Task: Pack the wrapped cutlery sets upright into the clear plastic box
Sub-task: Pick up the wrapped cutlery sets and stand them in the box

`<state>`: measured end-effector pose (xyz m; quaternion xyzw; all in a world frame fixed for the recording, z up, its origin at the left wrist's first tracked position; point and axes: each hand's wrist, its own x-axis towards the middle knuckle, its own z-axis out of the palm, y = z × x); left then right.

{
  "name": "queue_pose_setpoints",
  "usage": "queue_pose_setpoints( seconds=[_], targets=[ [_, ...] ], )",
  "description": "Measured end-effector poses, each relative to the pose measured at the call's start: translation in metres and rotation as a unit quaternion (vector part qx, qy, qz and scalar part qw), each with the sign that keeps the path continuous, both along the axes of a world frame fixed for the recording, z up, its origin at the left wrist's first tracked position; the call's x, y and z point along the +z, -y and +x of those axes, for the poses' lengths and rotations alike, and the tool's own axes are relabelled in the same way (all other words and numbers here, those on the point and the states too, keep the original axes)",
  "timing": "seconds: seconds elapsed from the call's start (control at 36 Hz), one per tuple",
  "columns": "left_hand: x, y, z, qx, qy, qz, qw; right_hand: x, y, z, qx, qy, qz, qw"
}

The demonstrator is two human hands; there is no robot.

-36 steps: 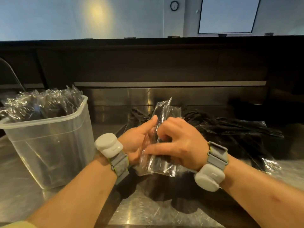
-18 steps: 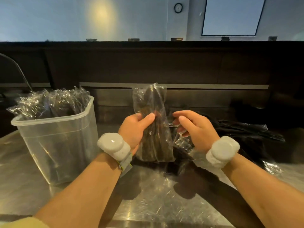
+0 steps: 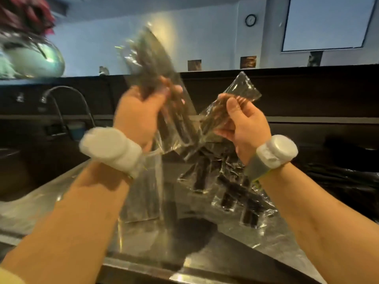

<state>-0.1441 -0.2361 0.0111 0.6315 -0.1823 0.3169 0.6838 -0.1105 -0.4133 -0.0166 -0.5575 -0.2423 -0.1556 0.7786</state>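
Shiny metal counter [image 3: 266, 242] is lying under both arms, and a dark wall [image 3: 307, 95] is standing behind it; a curved tap [image 3: 61, 97] is sticking up far on the left, and a round clock [image 3: 250, 20] is hanging high on the pale wall. The left hand [image 3: 139, 117] is gripping one wrapped cutlery set [image 3: 149, 56] around its middle, fingers curled tight; this set is blurry, its long side is pointing up, and its top is leaning a bit to the left; the right hand [image 3: 244, 128] is pinching a second wrapped set [image 3: 235, 95] between thumb and fingers, and its long side is pointing up and to the right. Both sets are hanging in the air over the counter, their bottom ends close together between the hands; I cannot tell if they are touching. Below them a loose pile of wrapped sets [image 3: 231, 191] is lying flat, pointing many ways; a blurry shiny thing [image 3: 30, 58] is showing at the top left, and I cannot tell what it is; bare counter is showing near the front edge.
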Motion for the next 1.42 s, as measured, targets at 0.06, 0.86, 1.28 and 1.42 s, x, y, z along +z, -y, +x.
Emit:
queue_pose_setpoints(
  seconds=[0.06, 0.86, 1.28, 1.42],
  targets=[
    [0.012, -0.024, -0.003, 0.025, 0.033, -0.019, 0.999, 0.007, -0.01, 0.001, 0.008, -0.009, 0.05, 0.999],
    [-0.04, -0.087, -0.024, 0.168, -0.045, 0.184, 0.967, -0.008, -0.102, 0.011, 0.047, 0.147, -0.44, 0.885],
    [-0.061, -0.072, -0.009, 0.341, -0.092, 0.27, 0.896, -0.022, -0.101, 0.009, -0.078, 0.155, -0.451, 0.875],
    [-0.056, -0.082, 0.0, 0.349, -0.108, 0.258, 0.894, -0.035, -0.083, 0.002, -0.063, 0.146, -0.45, 0.879]
  ],
)
